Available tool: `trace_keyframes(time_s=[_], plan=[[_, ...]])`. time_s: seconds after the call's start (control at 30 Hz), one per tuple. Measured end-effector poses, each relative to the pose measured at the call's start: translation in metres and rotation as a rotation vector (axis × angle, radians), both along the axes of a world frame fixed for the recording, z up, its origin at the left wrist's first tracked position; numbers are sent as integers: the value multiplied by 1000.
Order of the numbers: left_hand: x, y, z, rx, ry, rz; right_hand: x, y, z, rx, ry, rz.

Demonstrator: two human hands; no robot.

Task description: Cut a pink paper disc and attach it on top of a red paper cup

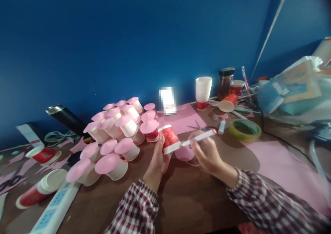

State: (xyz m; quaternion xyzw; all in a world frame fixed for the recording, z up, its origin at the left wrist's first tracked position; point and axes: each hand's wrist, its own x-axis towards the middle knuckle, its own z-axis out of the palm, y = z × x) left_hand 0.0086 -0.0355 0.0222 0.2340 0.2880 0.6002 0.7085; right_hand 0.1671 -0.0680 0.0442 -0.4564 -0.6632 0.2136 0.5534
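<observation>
My left hand (pixel 159 158) is closed around a red and white paper cup (pixel 169 138), held tilted above the table. In my right hand (pixel 207 154) is a white marker (pixel 200 137) with an orange-red end. Its tip points left and meets or nearly meets the cup's lower white band; I cannot tell which. Beneath and between my hands lies a pink paper disc (pixel 184 152), partly hidden by the right hand. To the left stand several upturned paper cups topped with pink paper cones (pixel 107 163).
Behind my hands are scissors (pixel 198 126) on a pink sheet (pixel 190 115). A tape roll (pixel 245 130), stacked cups (pixel 203 89) and a dark jar (pixel 226 84) are to the right. A power strip (pixel 55 206) and black flask (pixel 68 118) lie left.
</observation>
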Motion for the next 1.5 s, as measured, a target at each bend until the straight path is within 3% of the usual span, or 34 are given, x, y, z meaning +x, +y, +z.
trace_keyframes(time_s=[0.33,0.7,0.83,1.5], plan=[[2,-1,1,-27,29,-58,-2,-3,-2,177,-222,5],[3,-1,-5,79,36,-57,-2,-3,-3,141,-203,-14],[3,-1,-8,77,8,-102,-1,-1,-3,62,-117,-28],[1,0,-7,34,35,-61,0,4,-5,-56,-5,1]])
